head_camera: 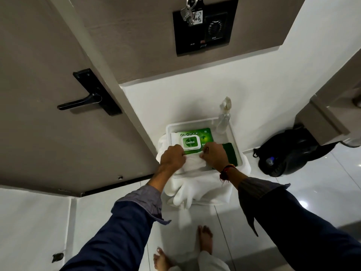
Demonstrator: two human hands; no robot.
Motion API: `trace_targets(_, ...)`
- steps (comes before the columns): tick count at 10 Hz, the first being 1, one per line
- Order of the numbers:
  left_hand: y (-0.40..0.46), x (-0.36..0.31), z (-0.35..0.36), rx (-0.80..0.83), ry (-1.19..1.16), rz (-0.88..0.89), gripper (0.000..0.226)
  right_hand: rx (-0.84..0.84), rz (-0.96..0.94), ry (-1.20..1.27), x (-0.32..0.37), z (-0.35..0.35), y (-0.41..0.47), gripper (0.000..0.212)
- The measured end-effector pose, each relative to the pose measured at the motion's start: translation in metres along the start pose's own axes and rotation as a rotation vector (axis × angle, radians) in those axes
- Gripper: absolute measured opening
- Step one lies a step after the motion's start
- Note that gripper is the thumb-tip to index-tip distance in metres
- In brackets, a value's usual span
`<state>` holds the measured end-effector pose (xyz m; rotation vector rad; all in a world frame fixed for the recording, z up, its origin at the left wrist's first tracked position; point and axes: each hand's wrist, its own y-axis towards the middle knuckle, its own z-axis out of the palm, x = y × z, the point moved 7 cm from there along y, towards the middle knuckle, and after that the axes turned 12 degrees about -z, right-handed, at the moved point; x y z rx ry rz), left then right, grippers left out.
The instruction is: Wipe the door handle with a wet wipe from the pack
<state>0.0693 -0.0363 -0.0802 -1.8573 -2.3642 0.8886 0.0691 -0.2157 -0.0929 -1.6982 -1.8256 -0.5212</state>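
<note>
Both hands grip the near edge of the pack — left hand steadying, right hand likely opening it; handle untouched.

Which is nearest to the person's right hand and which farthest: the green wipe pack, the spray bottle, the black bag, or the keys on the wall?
From the right hand, in the head view:
1. Green wipe pack, right at the fingers, in the white tray.
2. Spray bottle, standing at the tray's far right corner.
3. Black bag, on the floor to the right.
4. Keys, hanging high on the wall panel.
</note>
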Motion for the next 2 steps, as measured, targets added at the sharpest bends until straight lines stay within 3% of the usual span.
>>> trace_targets(1, -0.0116, -0.0090, 0.0078, -0.066, 0.252, 0.080, 0.020, 0.149, -0.035, -0.255, 0.0085, 0.0179, -0.0057, 0.016)
trace_targets(2, -0.0123, -0.0161, 0.0130, -0.136, 0.404, 0.149, 0.023, 0.179, -0.087, -0.463, 0.0117, 0.0266, -0.0040, 0.031)
